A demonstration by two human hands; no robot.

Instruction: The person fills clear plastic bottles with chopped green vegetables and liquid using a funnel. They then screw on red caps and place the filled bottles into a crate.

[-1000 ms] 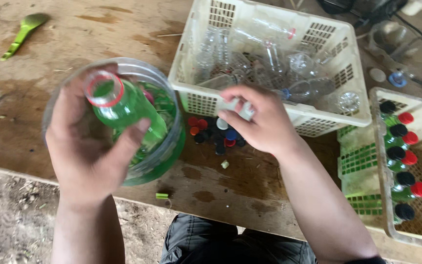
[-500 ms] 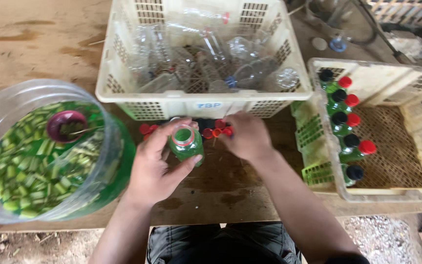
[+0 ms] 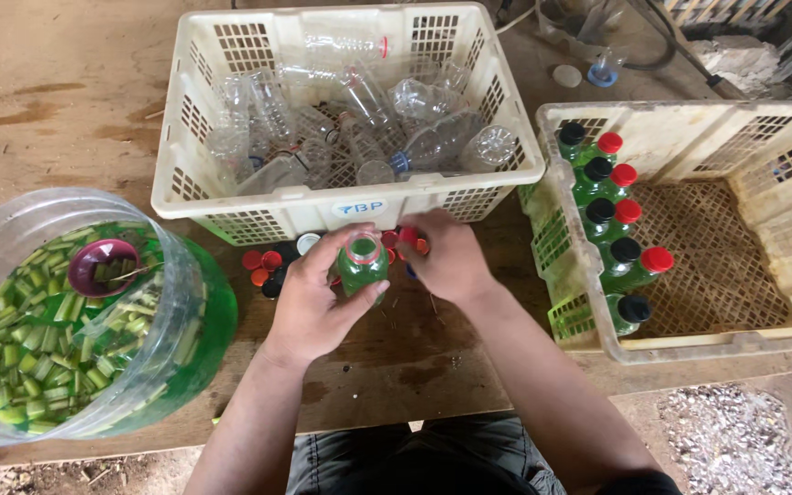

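Since half a second ago, both hands have stayed at the near edge of the white basket while the view has drawn slightly closer; the small bottle remains uncapped. Left hand (image 3: 309, 298) is wrapped around the small bottle (image 3: 362, 264) of green liquid, holding it upright on the wooden table (image 3: 66, 101), its open mouth facing up. Right hand (image 3: 445, 257) lies just right of the bottle with fingers curled over the loose caps (image 3: 263, 266); whether it pinches one cannot be told. Red, black and white caps lie scattered between the hands and the basket wall. White basket (image 3: 341, 213), far of the hands, holds empty clear bottles (image 3: 359, 115). At left stands a large clear jar (image 3: 171, 339) of green liquid and cut stalks, with a purple funnel (image 3: 103, 266) resting inside. At right, a second basket (image 3: 735, 339) holds filled bottles (image 3: 611, 220) with red and black caps along its left wall.
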